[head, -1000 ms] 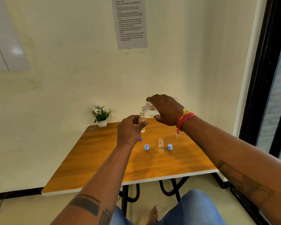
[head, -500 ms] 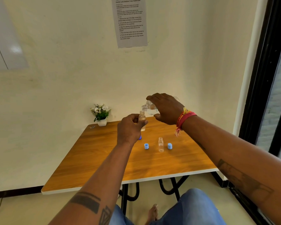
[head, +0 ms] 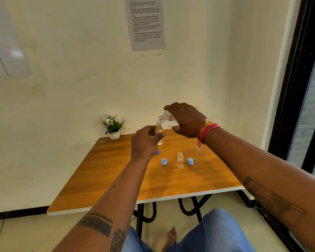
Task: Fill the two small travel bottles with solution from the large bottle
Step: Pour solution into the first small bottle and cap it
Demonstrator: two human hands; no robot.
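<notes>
My left hand [head: 145, 141] holds a small clear travel bottle [head: 159, 131] upright above the wooden table [head: 116, 175]. My right hand [head: 186, 120] grips the large clear bottle [head: 168, 119], tipped over with its open neck right at the small bottle's mouth. Clear liquid lies in the large bottle's lower side. A second small travel bottle [head: 180, 160] stands uncapped on the table, between two light blue caps [head: 164, 162] [head: 190, 161]. A darker blue cap [head: 157, 152] peeks out behind my left wrist.
A small white pot of flowers [head: 113, 126] stands at the table's far left corner against the wall. A printed sheet [head: 145, 22] hangs on the wall. A dark window frame [head: 296, 99] runs down the right. My knees [head: 216, 231] are below the table's near edge.
Both hands have kept the pouring pose, shifting only slightly. The large bottle stays tipped at the small bottle's mouth.
</notes>
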